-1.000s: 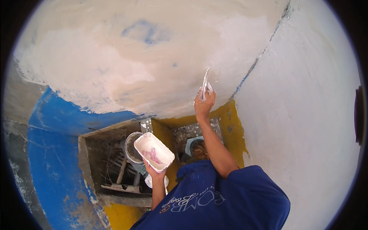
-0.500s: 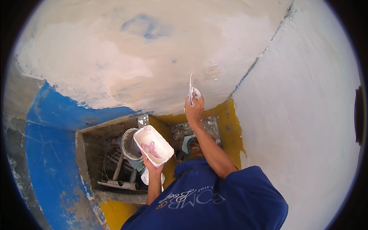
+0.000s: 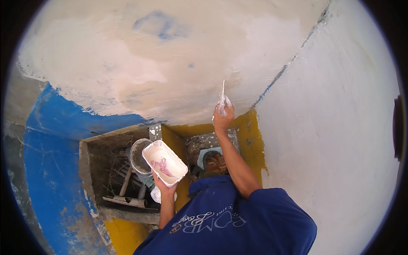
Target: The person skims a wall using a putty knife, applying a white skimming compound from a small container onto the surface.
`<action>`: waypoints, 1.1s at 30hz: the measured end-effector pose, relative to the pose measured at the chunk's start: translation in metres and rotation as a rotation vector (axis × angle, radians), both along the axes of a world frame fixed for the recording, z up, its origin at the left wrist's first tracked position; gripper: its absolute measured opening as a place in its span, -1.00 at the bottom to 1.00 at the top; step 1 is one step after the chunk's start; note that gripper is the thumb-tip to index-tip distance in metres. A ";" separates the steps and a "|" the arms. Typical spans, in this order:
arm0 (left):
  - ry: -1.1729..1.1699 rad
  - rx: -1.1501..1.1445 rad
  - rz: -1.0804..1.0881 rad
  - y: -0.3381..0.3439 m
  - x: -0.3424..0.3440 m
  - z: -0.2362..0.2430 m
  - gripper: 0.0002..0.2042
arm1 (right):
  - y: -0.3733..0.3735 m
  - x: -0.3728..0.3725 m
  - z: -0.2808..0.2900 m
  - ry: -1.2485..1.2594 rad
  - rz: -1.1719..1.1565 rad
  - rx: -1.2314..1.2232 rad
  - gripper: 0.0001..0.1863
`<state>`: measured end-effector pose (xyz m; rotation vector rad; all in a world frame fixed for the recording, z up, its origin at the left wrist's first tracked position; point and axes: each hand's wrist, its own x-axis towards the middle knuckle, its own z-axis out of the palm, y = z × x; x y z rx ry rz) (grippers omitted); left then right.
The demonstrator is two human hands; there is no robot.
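Half a second has been enough for the right hand to shift back toward the right, nearer the corner seam where the cream-patched wall meets the pale side wall; just before that it had swung the other way, to the left. Its fingers are closed around a thin blade, smeared white and seen almost edge-on, with the tip pointing up the patched wall. Whether that edge is pressed to the plaster or skimming just off it is hard to tell from overhead. Faint streaks lie beside the tip, fainter than the brighter ridges that showed there a moment ago, so my reading is that the back-and-forth is smoothing this one spot rather than covering fresh ground. Meanwhile the left hand has kept its grip, fingers curled against the lower end and underside of a white tub, whose open top faces up; the tub's small slide leftward seems to come mostly from the whole view moving. Inside, a pinkish smear lies in the pale coating, looking much as it did, which suggests no new scoop was taken during this stroke. The tub is held out well apart from the blade, overlapping the rim of a grey bucket in view, while the yellow band runs below the patched area.
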<state>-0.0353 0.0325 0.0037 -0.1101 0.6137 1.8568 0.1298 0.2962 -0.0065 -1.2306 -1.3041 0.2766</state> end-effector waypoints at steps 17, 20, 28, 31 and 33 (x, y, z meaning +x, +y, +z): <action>0.088 -0.048 0.116 -0.003 -0.013 -0.025 -0.43 | 0.008 0.041 0.039 0.065 -0.267 0.013 -0.77; 0.055 0.042 0.047 -0.005 -0.017 -0.028 -0.41 | 0.024 0.045 0.052 0.008 -0.335 0.069 -0.78; 0.073 -0.017 0.055 -0.002 -0.016 -0.016 -0.40 | 0.008 0.002 0.041 0.132 -0.218 0.020 -0.76; 0.047 0.016 0.055 0.001 -0.015 -0.009 -0.41 | 0.023 -0.027 0.047 0.013 -0.322 0.053 -0.76; 0.010 0.048 0.038 0.003 -0.014 -0.006 -0.41 | 0.022 -0.052 0.050 -0.037 -0.318 0.002 -0.75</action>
